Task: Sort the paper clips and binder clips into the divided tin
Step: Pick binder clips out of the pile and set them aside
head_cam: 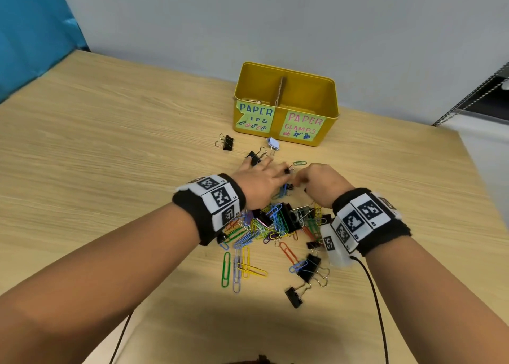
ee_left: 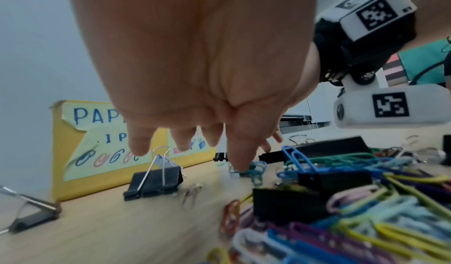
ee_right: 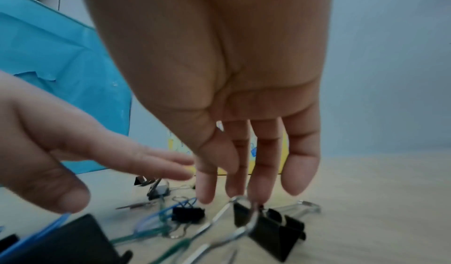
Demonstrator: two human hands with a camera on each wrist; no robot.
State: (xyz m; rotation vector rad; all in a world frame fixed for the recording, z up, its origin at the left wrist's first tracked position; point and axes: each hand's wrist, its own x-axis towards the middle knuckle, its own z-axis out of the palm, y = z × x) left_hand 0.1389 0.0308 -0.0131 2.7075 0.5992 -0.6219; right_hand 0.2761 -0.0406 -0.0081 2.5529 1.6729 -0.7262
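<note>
- The left hand (head_cam: 260, 180) lies with straight fingers spread over the far edge of the heap of coloured wire paper clips and black binder clips (head_cam: 271, 223); its thumb (ee_left: 240, 152) presses a small tangle of blue-green paper clips (ee_left: 253, 169) onto the light wooden desk (head_cam: 110, 148).
- The right hand (head_cam: 321, 182) reaches down with straight fingers (ee_right: 260, 181) that touch the wire handle of a black binder clip (ee_right: 275, 229); I cannot tell whether it is pinched.
- The yellow divided metal tin (head_cam: 286, 110) stands beyond the heap, near the wall; the left half is labelled for clips, the right half for clamps.
- Risk, as I judge it: paper clips hook together, so lifting one may drag others along and drop them in the wrong half.
- The desk beside the tin is bare, and loose binder clips (head_cam: 225, 142) lie between heap and tin.
</note>
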